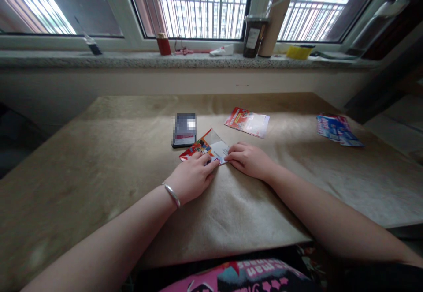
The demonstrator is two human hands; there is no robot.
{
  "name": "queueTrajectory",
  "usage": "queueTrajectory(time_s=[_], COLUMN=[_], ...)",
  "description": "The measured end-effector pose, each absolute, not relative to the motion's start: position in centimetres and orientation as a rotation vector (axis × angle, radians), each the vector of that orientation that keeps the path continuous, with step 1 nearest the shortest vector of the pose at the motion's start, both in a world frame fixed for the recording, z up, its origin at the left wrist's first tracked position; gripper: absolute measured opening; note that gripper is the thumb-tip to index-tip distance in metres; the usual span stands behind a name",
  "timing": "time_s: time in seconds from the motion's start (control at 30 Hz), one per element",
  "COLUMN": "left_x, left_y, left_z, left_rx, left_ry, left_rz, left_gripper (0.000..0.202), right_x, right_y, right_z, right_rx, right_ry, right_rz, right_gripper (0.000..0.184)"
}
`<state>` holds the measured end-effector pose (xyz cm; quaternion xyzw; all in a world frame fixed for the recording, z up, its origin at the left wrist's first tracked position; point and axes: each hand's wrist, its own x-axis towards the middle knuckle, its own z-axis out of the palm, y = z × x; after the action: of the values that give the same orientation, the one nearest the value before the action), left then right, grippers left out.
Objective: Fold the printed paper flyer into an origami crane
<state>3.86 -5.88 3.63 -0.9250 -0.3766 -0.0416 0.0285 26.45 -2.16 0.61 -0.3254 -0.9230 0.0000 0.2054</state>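
As the folded leaflet (216,145) runs left-to-right, the left hand (191,175) overlies it; the right hand (250,159) touches its right edge, both grips unclear.

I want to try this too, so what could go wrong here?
The colourful paper might slip or crease crookedly if the left hand and right hand at its near side press unevenly. The dark object close behind it could get bumped if the paper slides forward.

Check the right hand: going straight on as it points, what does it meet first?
The right hand would first meet the paper at its fingertips, then probably the left hand; depth is unclear.
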Motion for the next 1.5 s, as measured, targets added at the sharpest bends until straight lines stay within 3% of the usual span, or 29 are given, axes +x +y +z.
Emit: queueTrajectory(time_s=[0.37, 1.5], left_x=[3.56, 3.92], left_y=[-5.93, -5.82], left_z=[4.13, 3.96], left_rx=[-2.922, -2.882], left_ry=[-1.184, -1.141], left_rz=[-0.094, -0.047], left_gripper=[0.045, 0.036], right_x=[25.87, 26.5], right_y=[-2.7, -2.23], right_z=[1.16, 1.42], right_rx=[-0.803, -0.824], right_ry=[-2.642, -2.678], right_rz=[-0.067, -0.201], right_gripper=[0.023, 0.018])
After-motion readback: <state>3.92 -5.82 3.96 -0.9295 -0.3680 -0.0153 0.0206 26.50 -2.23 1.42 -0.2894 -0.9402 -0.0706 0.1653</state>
